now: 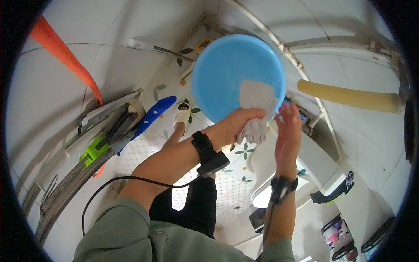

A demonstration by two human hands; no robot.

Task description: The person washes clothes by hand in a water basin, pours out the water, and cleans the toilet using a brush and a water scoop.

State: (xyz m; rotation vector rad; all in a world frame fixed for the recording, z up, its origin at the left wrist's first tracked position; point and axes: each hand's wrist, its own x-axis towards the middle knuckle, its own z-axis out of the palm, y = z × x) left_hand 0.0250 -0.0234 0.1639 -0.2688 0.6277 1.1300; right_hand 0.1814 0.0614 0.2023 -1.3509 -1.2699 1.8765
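Note:
My left hand [239, 124] grips a light grey cloth [257, 95], bunched in the fist. One end of the cloth spreads flat above the fist over the blue basin [218, 78], and the other hangs in folds below it. Close to the basin's right rim is my right hand [288, 135], its fingers stretched upward and holding nothing. Whether those fingertips touch the rim, I cannot tell. Black straps circle both wrists, and a cable runs from the left one.
Mops and brushes [118, 126] lean at the left wall, near an orange cone-shaped object [65, 59]. A yellowish hose [349, 96] juts from the right. White pipes [257, 24] follow the wall, and a white toilet [305, 153] stands below my right arm.

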